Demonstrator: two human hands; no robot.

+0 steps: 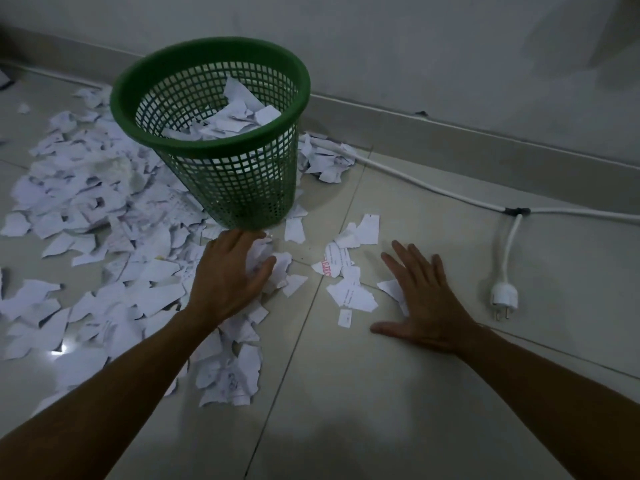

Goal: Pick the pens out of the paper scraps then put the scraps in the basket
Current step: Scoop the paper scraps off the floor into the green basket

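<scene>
While my left hand [227,271] grabs paper scraps [104,209] near the green basket [211,98], my right hand [424,306] lies flat and open.

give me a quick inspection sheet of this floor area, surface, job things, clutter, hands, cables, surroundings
Surface: pale tiled floor, glossy, grout lines visible.
Job's things: green mesh basket standing on the floor, partly filled with scraps; paper scraps spread thickly to its left and front, a smaller group between the hands; pens: nothing seen.
Clutter: nothing seen beyond the scraps.
Hands: left hand gathers crumpled scraps just in front of the basket, thumb curled round them; right hand lies flat on the floor, fingers spread, over the edge of one scrap.
Cables: white cable runs along the baseboard; a branch ends in an unplugged white plug on the floor.
Surroundings: plain wall and baseboard.
</scene>
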